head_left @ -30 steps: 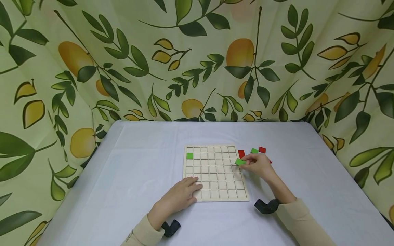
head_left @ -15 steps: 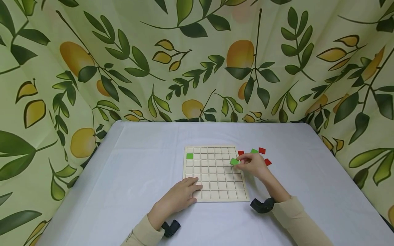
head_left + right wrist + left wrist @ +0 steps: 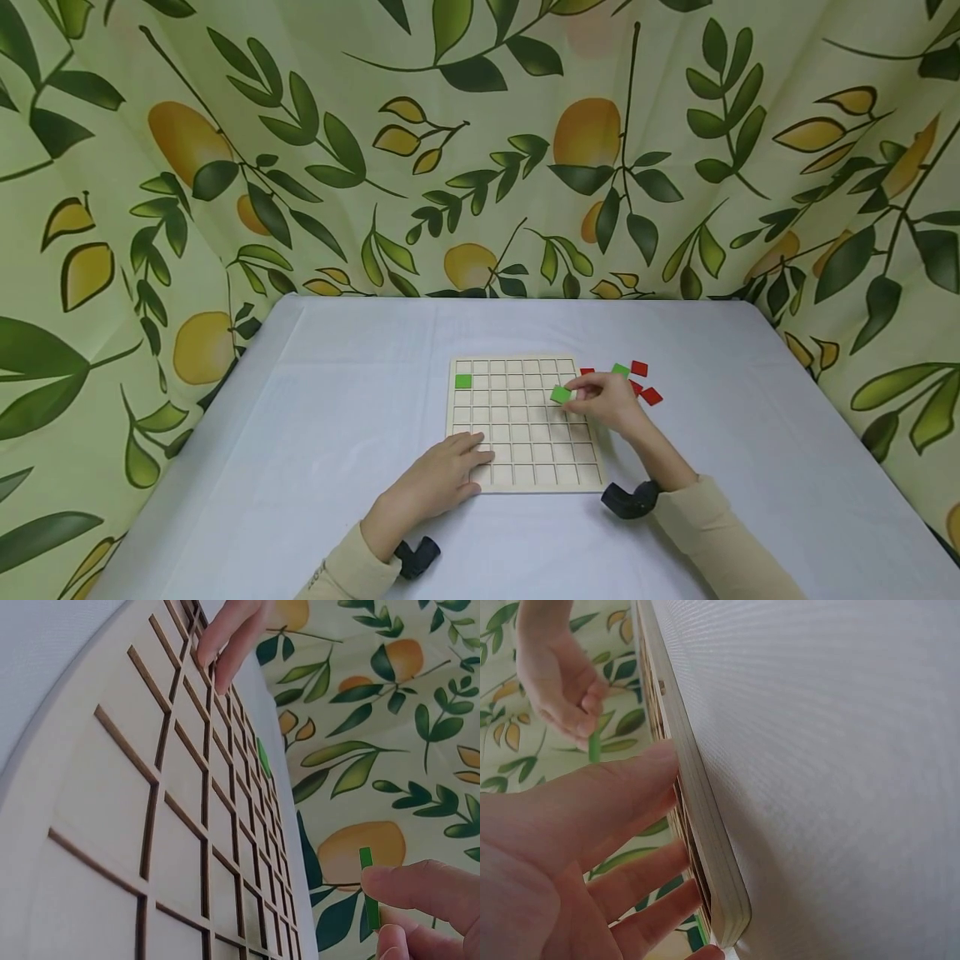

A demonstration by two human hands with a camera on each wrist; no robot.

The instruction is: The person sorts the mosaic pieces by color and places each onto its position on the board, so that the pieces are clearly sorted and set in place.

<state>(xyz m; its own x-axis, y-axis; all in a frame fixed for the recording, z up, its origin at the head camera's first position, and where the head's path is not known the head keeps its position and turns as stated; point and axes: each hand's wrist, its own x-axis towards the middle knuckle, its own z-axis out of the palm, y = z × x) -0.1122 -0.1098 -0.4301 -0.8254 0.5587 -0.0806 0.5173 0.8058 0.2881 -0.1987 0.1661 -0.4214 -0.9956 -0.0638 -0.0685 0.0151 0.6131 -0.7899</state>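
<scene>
A square wooden grid board [image 3: 525, 467] lies on the table with one green tile [image 3: 463, 381] in a cell near its far left corner. My right hand [image 3: 606, 402] pinches a second green tile [image 3: 561, 394] between thumb and fingertips, held above the board's right part. In the right wrist view that pinched tile [image 3: 366, 862] shows edge-on, raised off the board. My left hand [image 3: 442, 475] rests on the board's near left corner with fingers spread. The left wrist view shows its thumb [image 3: 630, 776] along the board's edge [image 3: 705, 817].
Beyond the right hand, several red tiles [image 3: 652, 396] and a green tile [image 3: 620, 370] lie loose on the white tablecloth [image 3: 337, 375]. Another red tile [image 3: 587, 372] sits by the board's right edge. A leaf-and-fruit patterned curtain [image 3: 480, 167] stands behind the table.
My right hand has moved left with the pinched green tile, from the board's right edge to over its cells, uncovering more red tiles. The left hand has stayed in place.
</scene>
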